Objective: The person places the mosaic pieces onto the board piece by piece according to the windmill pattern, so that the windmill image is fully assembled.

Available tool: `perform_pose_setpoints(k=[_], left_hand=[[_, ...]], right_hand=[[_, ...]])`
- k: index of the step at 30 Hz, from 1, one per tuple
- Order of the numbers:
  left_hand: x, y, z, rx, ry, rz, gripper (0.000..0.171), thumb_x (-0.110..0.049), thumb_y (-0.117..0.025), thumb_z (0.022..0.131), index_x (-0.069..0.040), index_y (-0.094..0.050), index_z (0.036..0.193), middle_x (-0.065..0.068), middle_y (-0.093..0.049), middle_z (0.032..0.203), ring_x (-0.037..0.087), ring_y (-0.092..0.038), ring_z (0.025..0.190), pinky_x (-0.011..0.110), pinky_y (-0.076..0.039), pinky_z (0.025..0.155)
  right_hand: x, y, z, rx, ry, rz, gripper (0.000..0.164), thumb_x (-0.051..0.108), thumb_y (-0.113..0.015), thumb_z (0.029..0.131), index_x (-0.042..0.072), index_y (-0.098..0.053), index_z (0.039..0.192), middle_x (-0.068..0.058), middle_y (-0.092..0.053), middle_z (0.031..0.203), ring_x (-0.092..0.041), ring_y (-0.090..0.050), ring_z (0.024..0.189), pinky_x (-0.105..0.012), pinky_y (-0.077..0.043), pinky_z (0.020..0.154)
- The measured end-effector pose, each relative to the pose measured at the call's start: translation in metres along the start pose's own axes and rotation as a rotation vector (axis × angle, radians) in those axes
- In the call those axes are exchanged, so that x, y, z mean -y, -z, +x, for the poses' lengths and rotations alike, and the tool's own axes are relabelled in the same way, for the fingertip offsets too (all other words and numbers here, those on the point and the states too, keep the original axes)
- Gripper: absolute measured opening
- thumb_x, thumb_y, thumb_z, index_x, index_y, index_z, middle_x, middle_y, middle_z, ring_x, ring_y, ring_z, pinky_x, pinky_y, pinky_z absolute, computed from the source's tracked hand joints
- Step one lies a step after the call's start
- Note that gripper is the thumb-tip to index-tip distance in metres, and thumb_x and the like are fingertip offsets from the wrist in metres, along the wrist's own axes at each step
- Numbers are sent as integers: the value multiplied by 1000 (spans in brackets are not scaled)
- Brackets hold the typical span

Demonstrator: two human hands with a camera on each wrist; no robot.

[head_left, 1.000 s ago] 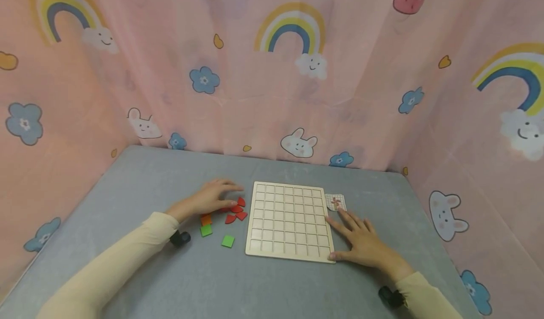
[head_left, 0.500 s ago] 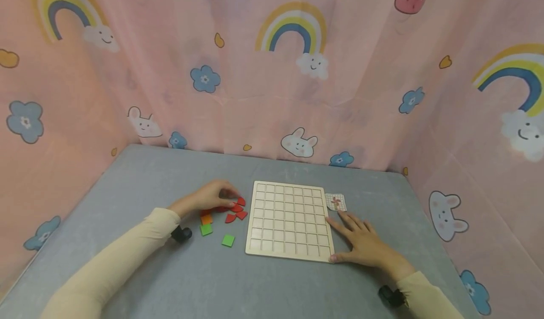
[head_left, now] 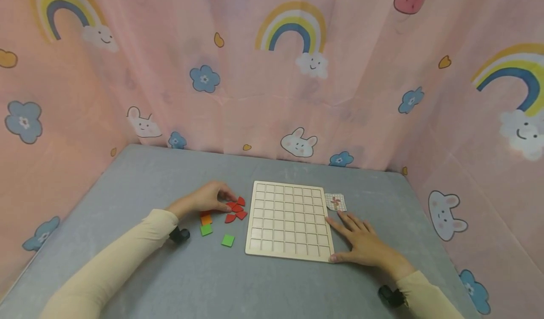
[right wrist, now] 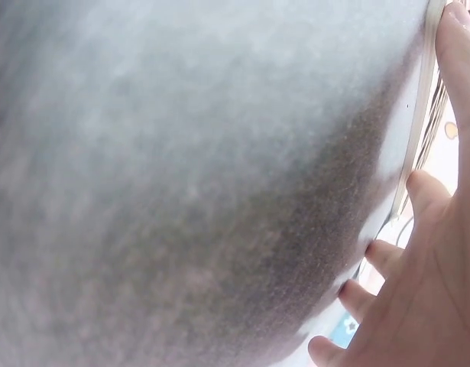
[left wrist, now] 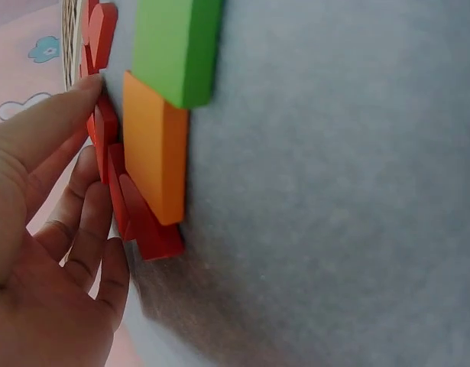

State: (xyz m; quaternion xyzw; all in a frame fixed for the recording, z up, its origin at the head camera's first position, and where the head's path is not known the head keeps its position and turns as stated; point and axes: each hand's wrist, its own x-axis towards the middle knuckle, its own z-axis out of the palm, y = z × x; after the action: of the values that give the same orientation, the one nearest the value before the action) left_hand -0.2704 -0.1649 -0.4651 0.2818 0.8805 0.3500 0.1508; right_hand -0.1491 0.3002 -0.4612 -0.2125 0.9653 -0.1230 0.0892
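My left hand (head_left: 210,197) is over a cluster of thin red pieces (head_left: 241,214), some with a curved edge. Its thumb and fingertips come together around a red piece (left wrist: 106,126) in the left wrist view; the index fingertip is mostly hidden there. On the right, my right hand (head_left: 365,243) lies with spread fingers along the edge of a pale wooden grid board (head_left: 289,217). The thumb touches the board's near right corner, and the middle fingertip reaches a small patterned card (head_left: 335,202).
Left of the board lie an orange square tile (head_left: 206,219) and two green square tiles, one beside it and one nearer (head_left: 227,240). The grey tabletop (head_left: 272,286) ends at a pink printed curtain (head_left: 246,111) behind and at the sides.
The left fingers, outstretched at first, have curled in toward the thumb among the red pieces. The thumb has shifted slightly nearer, uncovering more red. The right hand and board have stayed put.
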Motion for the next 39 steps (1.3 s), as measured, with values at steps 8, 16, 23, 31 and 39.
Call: perform_pose_setpoints(k=[8,16,23,31,39], left_hand=[[4,-1,1,-2,-30,39,31,-14,-88,87,-7,-80,115,2,-72,110,18,-62,102,37,-52,93],[3,-1,1,-9,-40,76,24,-13,-88,86,-9,-81,108,-1,-69,99,15,-59,94,36,-50,91],[3,-2,2,-3,-34,84,24,-12,-87,87,-7,-80,109,-2,-70,99,14,-59,94,35,-52,92],[4,-2,2,-4,-55,72,24,-12,-87,88,-6,-79,110,0,-72,102,13,-61,95,33,-53,89],[4,-2,1,-10,-73,69,22,-11,-87,88,-7,-80,109,0,-72,101,13,-60,94,32,-53,88]], right_hand=[[1,0,0,-1,4,-8,108,70,-79,80,19,-38,166,-27,-28,170,-55,-26,154,-79,-24,114],[1,0,0,-10,6,-9,108,69,-80,80,17,-40,164,-27,-29,169,-55,-27,153,-79,-25,114],[2,0,0,3,-7,12,108,68,-81,80,17,-39,165,-27,-27,170,-55,-24,155,-79,-22,115],[2,0,0,6,-13,11,108,68,-81,80,16,-39,165,-27,-28,170,-55,-25,154,-78,-22,115],[1,-1,1,6,-12,5,109,68,-81,79,17,-38,165,-27,-28,170,-55,-25,154,-78,-22,115]])
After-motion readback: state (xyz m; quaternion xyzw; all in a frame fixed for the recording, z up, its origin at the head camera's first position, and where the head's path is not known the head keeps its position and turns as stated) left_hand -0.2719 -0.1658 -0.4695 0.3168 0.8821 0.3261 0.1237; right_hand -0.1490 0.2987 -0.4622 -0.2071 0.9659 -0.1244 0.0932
